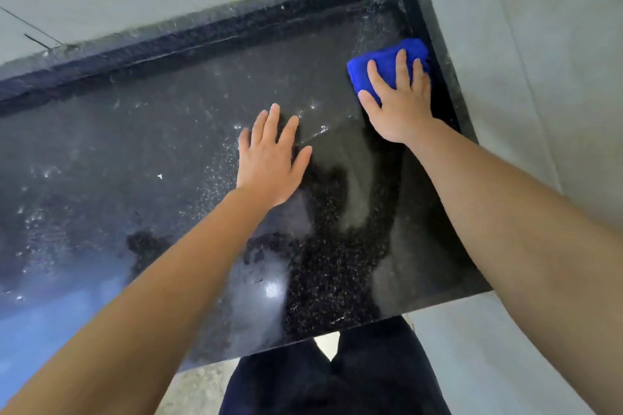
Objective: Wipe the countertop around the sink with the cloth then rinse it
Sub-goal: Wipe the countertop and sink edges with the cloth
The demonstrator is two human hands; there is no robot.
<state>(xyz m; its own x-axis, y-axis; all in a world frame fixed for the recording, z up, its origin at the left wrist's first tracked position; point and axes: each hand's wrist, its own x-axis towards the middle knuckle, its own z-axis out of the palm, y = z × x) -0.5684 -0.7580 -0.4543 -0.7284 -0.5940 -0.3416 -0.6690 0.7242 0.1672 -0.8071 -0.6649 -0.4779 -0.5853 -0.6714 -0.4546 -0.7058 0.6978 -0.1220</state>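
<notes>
Here the right hand (399,104) presses a folded blue cloth (387,64) flat, fingers spread, in the dark speckled desk's (151,152) far right corner (by the wall); the left hand (269,158) rests open-palmed beside it.

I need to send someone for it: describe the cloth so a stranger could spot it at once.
Start at the dark speckled countertop and follow it to its far right corner, where it meets the pale wall. There the right hand presses flat on a folded cloth. It is bright blue, the only vivid colour on the wet black stone.
</notes>
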